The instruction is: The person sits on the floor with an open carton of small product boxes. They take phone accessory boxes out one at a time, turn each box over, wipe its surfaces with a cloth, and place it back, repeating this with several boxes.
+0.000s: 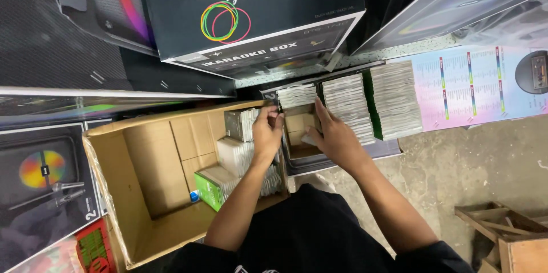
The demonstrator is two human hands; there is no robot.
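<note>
Both hands [302,130] hide the small packets [297,96] they grip.

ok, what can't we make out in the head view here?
- Left hand: its fingers curl into the packets, so its grip is hidden.
- Right hand: what its fingers touch in the tray is covered by the hand.
- Cardboard box: near corner cut off by the person's dark shirt.
- Stacked white packets: contents too small to tell.
</note>
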